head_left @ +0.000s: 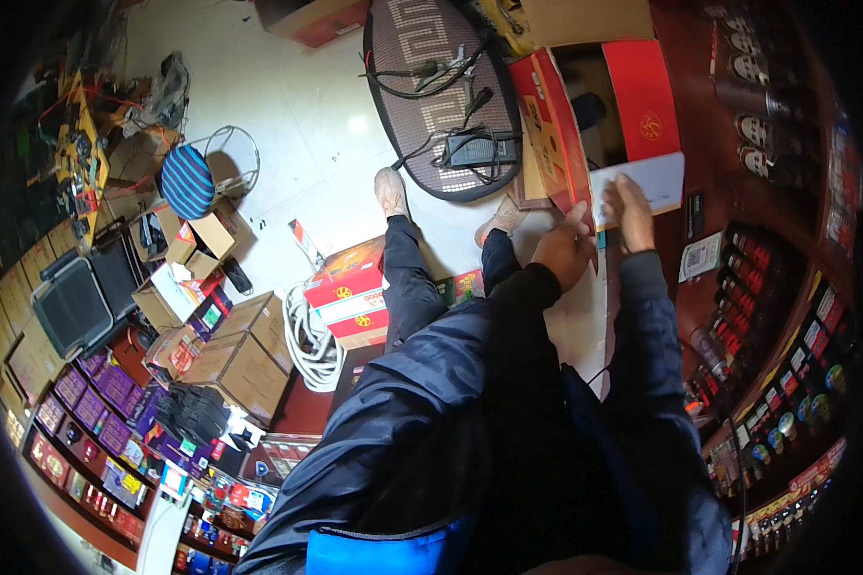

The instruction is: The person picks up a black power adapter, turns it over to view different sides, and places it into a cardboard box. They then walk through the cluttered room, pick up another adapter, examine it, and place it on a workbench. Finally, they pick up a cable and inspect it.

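Both hands are working up at the red box now, the person leaning forward over their own dark sleeves. The left hand is sitting low against the box's near end, fingers curled in, though whether they are actually pinching the flap I cannot tell from this angle. The right hand is lying just beside it, fingers stretched flat and pressing on the white card, not gripping it.

The box is running long from the hands away toward the upper left, its open top facing right, with a red lid standing beyond the opening. So the box is lying ahead of and slightly left of the left hand, which is the nearer one to it; the card is spreading rightward from under the right hand.

Behind the box, an oval mat with a black adapter and cables is resting on the pale floor. Cartons are crowding the left side.
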The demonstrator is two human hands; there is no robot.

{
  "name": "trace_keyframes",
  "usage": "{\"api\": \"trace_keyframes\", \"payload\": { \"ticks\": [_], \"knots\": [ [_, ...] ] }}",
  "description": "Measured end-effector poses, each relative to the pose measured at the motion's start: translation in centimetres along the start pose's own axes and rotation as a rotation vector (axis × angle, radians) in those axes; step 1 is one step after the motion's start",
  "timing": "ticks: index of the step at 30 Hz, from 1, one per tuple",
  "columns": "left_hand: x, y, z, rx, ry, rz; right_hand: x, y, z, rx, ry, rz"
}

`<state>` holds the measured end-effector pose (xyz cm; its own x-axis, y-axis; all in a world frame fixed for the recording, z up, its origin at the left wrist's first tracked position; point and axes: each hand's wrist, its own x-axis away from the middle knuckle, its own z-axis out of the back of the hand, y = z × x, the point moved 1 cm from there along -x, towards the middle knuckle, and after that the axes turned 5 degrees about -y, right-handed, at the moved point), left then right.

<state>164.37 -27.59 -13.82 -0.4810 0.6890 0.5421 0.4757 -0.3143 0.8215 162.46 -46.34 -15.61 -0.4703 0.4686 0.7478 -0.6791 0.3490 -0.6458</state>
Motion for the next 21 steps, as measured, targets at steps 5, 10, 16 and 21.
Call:
{"api": "trace_keyframes", "payload": {
  "ticks": [5, 10, 16, 21],
  "knots": [
    [-1.8, -2.0, -2.0, -0.064, -0.118, -0.027, 9.0, -9.5, -4.4, 0.054, 0.158, 0.629],
    [-3.2, -7.9, -3.1, -0.204, -0.003, -0.352, 7.6, -8.6, -16.1, 0.476, -0.320, 0.538],
    [0.9, -12.4, 1.7, -0.016, -0.058, -0.132, -3.3, 0.8, -23.9, 1.430, -0.251, 0.541],
    [8.0, -15.0, 9.9, 0.106, 0.126, 0.059, -8.4, 7.9, -27.6, 1.620, -0.031, 0.627]
  ]
}}
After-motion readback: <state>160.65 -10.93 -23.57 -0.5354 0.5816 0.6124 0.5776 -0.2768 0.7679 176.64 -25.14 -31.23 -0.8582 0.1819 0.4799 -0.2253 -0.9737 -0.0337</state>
